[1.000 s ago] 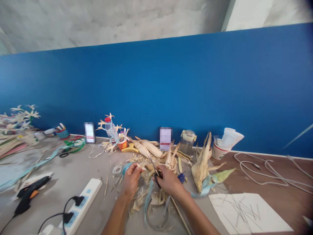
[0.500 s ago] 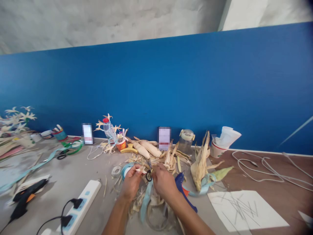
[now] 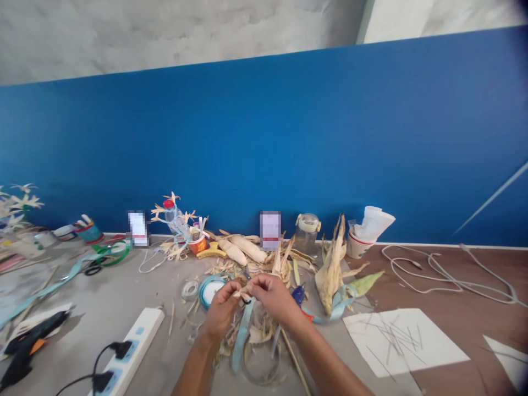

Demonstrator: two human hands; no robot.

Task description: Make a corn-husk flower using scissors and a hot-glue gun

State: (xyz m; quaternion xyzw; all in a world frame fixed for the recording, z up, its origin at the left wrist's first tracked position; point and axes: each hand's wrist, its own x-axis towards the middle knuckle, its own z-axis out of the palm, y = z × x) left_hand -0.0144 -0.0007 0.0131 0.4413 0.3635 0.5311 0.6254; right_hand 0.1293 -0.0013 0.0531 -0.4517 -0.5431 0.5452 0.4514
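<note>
My left hand (image 3: 220, 314) pinches a small pale piece of corn husk (image 3: 242, 293) between thumb and fingertips. From the other side, my right hand (image 3: 273, 297) has its thumb and index finger closed on the same piece. Part of a dark ring handle (image 3: 246, 301), like that of scissors, shows just below the fingers, mostly hidden. A light blue ribbon (image 3: 242, 335) hangs or lies below the hands. Beside my left hand is a blue ribbon roll (image 3: 211, 290). Husk scraps lie beneath both hands, around a clear tape-like ring (image 3: 260, 374).
A blue glue gun (image 3: 297, 296) and dried husks (image 3: 330, 280) are to the right. White paper (image 3: 402, 341) holds thin wires. On the left lie a power strip (image 3: 134, 344) and a black glue gun (image 3: 33, 344). A jar (image 3: 306, 236) and a bottle with husk flowers (image 3: 172, 217) stand behind.
My right hand has moved in toward the left, and its fingertips now meet the husk piece. The dark ring handle is now largely covered. The view has shifted slightly right.
</note>
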